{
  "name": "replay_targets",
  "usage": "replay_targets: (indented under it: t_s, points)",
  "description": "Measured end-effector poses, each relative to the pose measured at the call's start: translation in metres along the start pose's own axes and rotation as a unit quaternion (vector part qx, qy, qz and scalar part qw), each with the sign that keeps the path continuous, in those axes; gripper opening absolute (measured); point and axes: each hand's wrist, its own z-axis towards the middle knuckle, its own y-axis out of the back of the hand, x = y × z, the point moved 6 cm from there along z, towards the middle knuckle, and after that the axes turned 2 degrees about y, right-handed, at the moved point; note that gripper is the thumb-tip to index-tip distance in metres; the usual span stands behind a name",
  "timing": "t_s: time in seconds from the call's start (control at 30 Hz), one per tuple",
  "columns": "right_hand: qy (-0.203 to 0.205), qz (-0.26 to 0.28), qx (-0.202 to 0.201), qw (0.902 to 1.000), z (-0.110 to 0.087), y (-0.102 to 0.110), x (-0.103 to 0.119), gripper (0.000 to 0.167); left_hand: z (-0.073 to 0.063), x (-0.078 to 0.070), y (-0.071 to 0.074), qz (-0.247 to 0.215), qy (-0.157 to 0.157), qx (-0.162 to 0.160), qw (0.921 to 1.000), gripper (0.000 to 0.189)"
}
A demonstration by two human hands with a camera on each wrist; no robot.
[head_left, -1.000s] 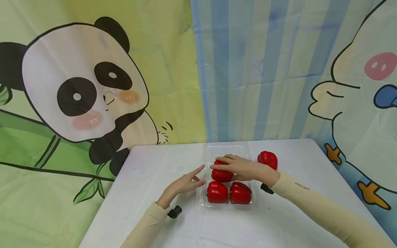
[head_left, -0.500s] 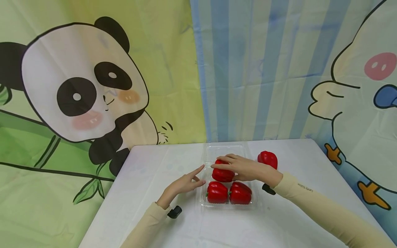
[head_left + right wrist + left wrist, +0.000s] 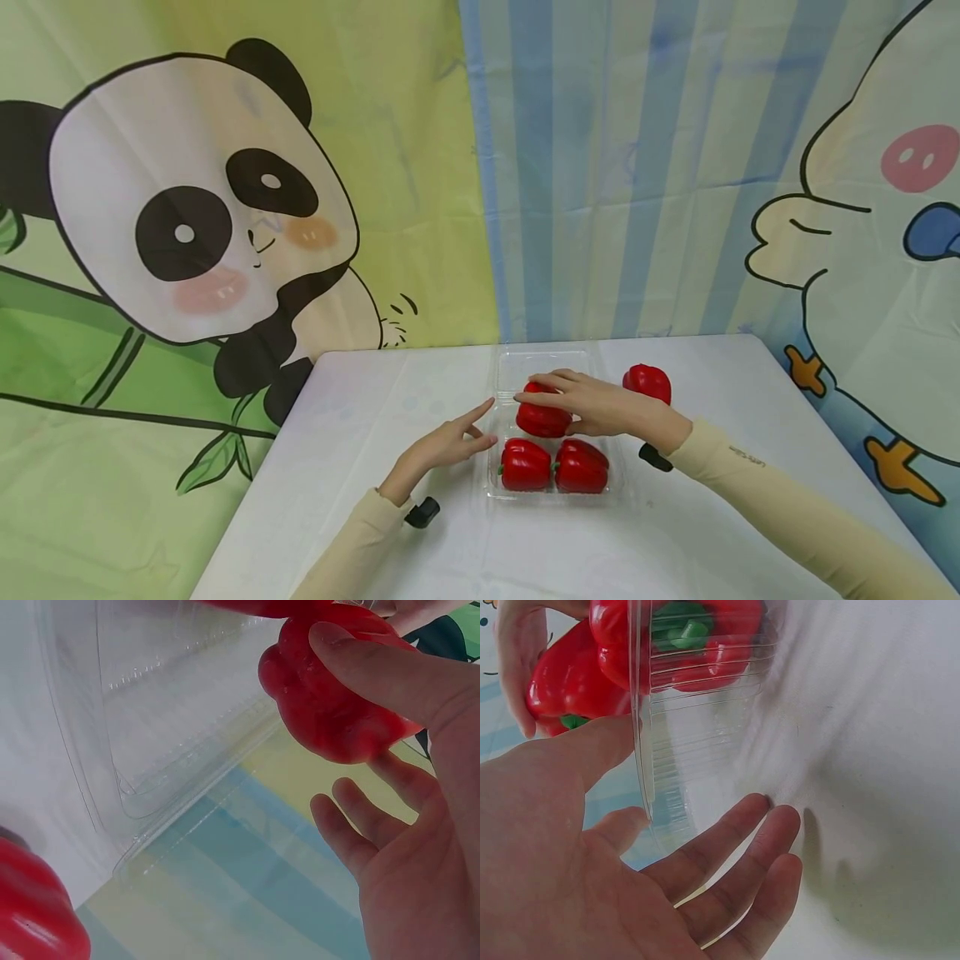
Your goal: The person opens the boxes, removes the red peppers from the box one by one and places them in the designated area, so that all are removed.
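My right hand (image 3: 603, 406) holds a red bell pepper (image 3: 543, 415) over the rear part of a clear plastic clamshell box (image 3: 555, 496). In the right wrist view, the thumb lies across this bell pepper (image 3: 341, 705) and a finger supports its other side. Two more red peppers sit side by side in the front of the box, a left one (image 3: 525, 467) and a right one (image 3: 582, 467). At the box's left edge, my left hand (image 3: 446, 442) has its index finger and thumb extended. The left wrist view has two digits at the rim (image 3: 641, 772) and the other fingers spread loosely.
Another red bell pepper (image 3: 647, 383) lies on the white table (image 3: 405, 392), right of the box near the back. The box's lid (image 3: 542, 360) is folded open toward the rear edge. Behind the table hangs a printed curtain (image 3: 570, 167).
The right hand and its bell pepper have shifted slightly to the right and a little away. The left hand and the two front peppers stay where they were.
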Motion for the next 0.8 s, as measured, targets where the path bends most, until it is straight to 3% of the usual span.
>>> replay_targets:
  t_s: [0.8]
  points:
    - [-0.003, 0.005, -0.035, 0.9994, -0.014, 0.008, -0.007, 0.098, 0.001, 0.000, 0.000, -0.004, -0.002, -0.002, 1.0000, 0.074]
